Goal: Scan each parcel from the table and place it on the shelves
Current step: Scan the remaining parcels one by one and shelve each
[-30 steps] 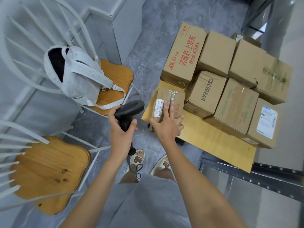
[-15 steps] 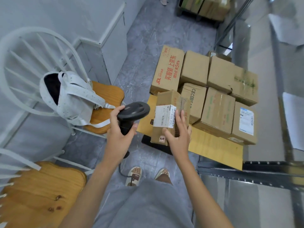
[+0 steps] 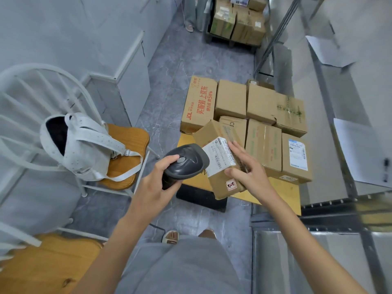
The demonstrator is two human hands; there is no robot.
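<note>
My right hand (image 3: 247,170) grips a small brown cardboard parcel (image 3: 214,134), lifted clear of the table and tilted, with its white shipping label (image 3: 218,158) facing left. My left hand (image 3: 158,187) grips a dark grey handheld barcode scanner (image 3: 185,161); its head sits right against the label's left edge. Behind them, several cardboard parcels (image 3: 263,143) lie packed together on a low yellow table (image 3: 282,194). One at the far left has red print (image 3: 200,103).
Grey metal shelves (image 3: 331,211) run along the right. Two white chairs with wooden seats stand at the left; the farther chair (image 3: 125,143) carries a white bag (image 3: 84,145). More boxes (image 3: 237,20) are stacked at the far end of the grey tiled aisle.
My right hand lifted the small parcel off the table and turned its label toward the scanner. My left hand brought the scanner up against the label. The view tilted up the aisle.
</note>
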